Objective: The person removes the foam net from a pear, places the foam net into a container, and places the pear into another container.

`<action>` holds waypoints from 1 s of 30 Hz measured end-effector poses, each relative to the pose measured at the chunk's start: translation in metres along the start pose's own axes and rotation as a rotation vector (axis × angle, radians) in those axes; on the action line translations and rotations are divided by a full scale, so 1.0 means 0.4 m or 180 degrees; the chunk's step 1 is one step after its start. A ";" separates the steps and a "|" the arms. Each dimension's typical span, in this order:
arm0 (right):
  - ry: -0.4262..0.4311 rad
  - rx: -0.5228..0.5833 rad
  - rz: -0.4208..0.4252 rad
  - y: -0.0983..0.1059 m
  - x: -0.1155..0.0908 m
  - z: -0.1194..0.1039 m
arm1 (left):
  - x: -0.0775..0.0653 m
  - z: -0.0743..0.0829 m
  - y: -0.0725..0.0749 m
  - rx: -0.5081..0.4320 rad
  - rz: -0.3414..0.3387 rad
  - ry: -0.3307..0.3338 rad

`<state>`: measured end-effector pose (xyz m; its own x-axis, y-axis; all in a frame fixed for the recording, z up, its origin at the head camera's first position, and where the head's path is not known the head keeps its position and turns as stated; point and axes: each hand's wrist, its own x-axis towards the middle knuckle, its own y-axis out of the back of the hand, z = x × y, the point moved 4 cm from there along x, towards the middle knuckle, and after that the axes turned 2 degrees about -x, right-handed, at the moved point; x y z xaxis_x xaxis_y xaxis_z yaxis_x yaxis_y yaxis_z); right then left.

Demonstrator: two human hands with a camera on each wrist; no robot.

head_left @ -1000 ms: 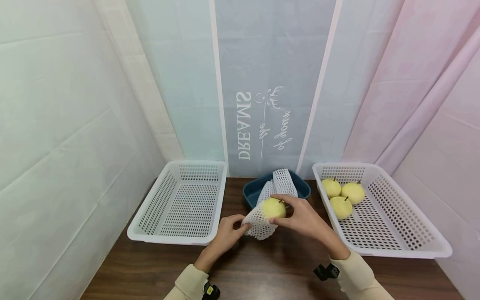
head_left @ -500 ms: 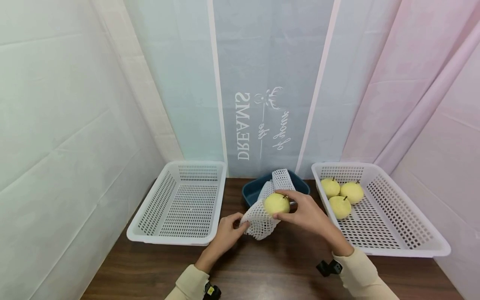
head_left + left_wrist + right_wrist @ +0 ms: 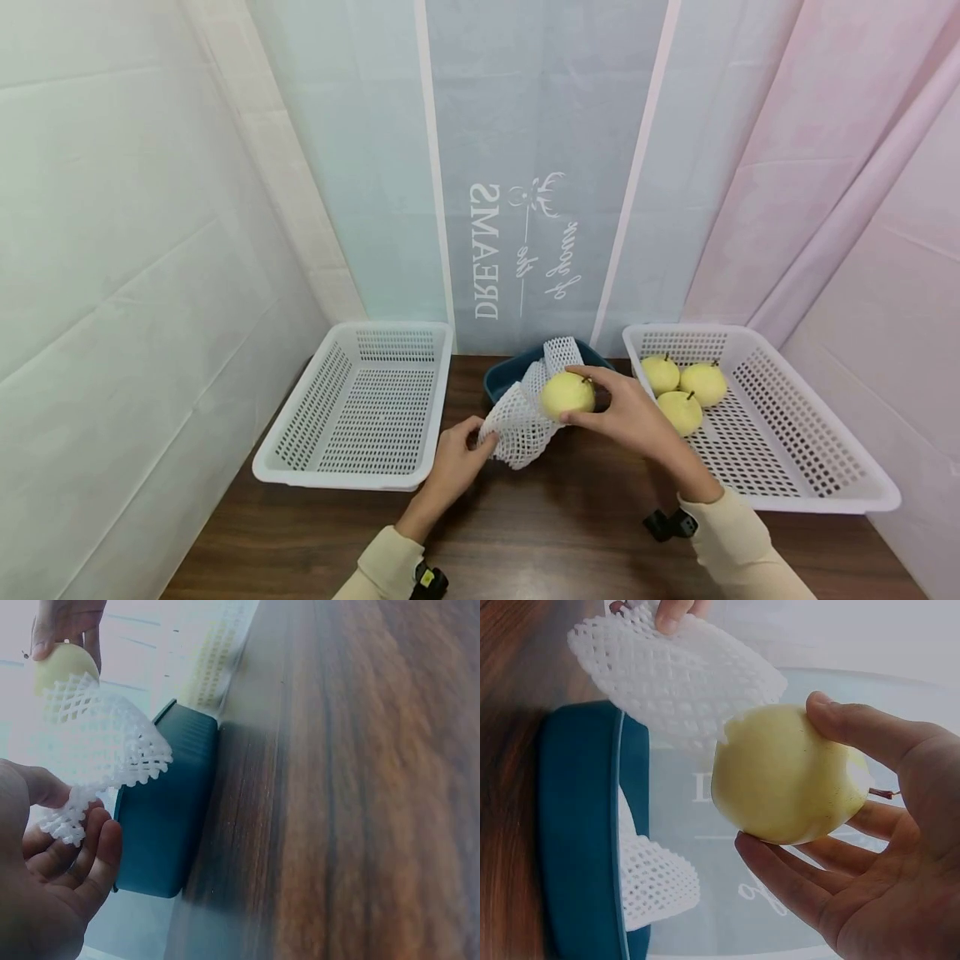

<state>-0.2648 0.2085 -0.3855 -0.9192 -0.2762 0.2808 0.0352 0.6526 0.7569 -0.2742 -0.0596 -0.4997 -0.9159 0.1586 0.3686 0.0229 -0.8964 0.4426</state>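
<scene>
A yellow pear [image 3: 567, 396] is held between the thumb and fingers of my right hand [image 3: 626, 412], its stem toward the palm in the right wrist view. My left hand [image 3: 455, 458] pinches one end of a white foam net sleeve [image 3: 517, 425]. The sleeve's other end meets the pear's near side; in the left wrist view a little of its mesh [image 3: 71, 697] overlaps the fruit. Most of the pear is bare. Behind them stands a dark teal tray [image 3: 501, 377] with more foam net sleeves [image 3: 656, 881] in it.
On the left is a white perforated basket [image 3: 352, 479] with nothing visible inside. A similar white basket [image 3: 810, 500] on the right holds several-sized yellow pears [image 3: 703, 385] in its near-left corner. A curtain hangs behind the brown wooden table [image 3: 525, 542].
My right hand has moved up and to the right with the pear, which now shows more of its bare skin. The left hand keeps its pinch on the sleeve, raised slightly.
</scene>
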 end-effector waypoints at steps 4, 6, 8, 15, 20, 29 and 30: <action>-0.0026 -0.0144 0.0100 0.017 0.000 0.006 | 0.002 0.002 -0.002 -0.0037 0.0033 0.0065; -0.0040 -0.0169 0.0123 0.024 0.000 0.007 | 0.004 0.004 -0.003 -0.0041 0.0045 0.0106; -0.0068 -0.0168 0.0125 0.030 -0.001 0.009 | 0.005 0.006 -0.003 -0.0027 0.0072 0.0132; -0.0174 -0.0175 0.0138 0.053 -0.008 0.020 | 0.013 0.012 -0.004 -0.0011 0.0144 0.0168; -0.0192 -0.0238 0.0183 0.068 -0.008 0.030 | 0.020 0.017 -0.004 -0.0044 0.0161 0.0174; -0.0155 -0.0089 0.0271 0.095 -0.005 0.050 | 0.032 0.023 -0.015 -0.0206 0.0212 0.0185; -0.0154 -0.0059 0.0270 0.098 -0.004 0.054 | 0.033 0.024 -0.016 -0.0226 0.0221 0.0187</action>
<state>-0.2703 0.2497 -0.3689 -0.9304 -0.1856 0.3159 0.1206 0.6590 0.7424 -0.2826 -0.0477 -0.4898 -0.9351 0.0726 0.3470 0.0605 -0.9318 0.3579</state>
